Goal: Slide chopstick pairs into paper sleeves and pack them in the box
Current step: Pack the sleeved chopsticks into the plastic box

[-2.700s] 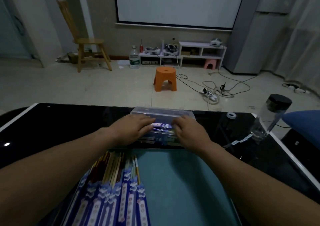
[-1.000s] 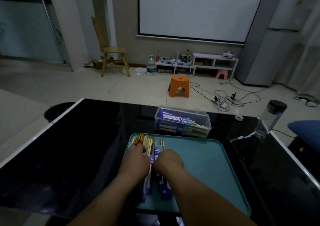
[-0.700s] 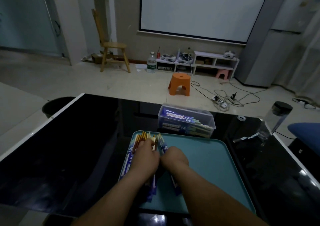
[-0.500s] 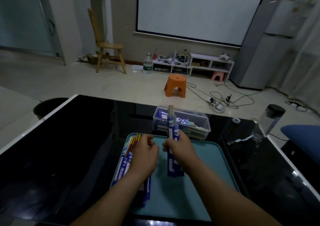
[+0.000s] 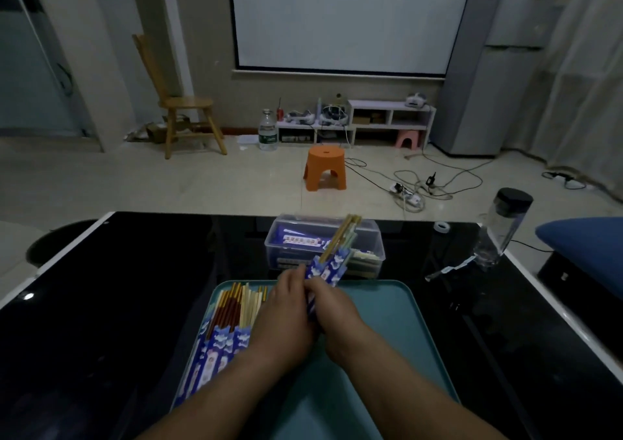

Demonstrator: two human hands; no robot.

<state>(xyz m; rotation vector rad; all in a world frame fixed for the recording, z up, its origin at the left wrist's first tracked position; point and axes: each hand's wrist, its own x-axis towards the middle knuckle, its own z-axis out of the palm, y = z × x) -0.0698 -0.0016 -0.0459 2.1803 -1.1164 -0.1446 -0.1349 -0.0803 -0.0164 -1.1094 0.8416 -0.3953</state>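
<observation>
Left hand (image 5: 286,314) and right hand (image 5: 335,314) side by side over tray (image 5: 387,338), fingers curled round sleeved pair (image 5: 328,268). Pair tilted up far-right, tips over box (image 5: 372,237). Pile (image 5: 229,325) on tray's left.

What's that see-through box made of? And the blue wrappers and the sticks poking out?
The box looks like clear plastic: packed sleeves show through its glossy walls. The held sleeves look like thin printed paper, blue with white patterns. The chopsticks poking out are pale tan and dull, probably bamboo or wood; the dim light leaves that open.
</observation>
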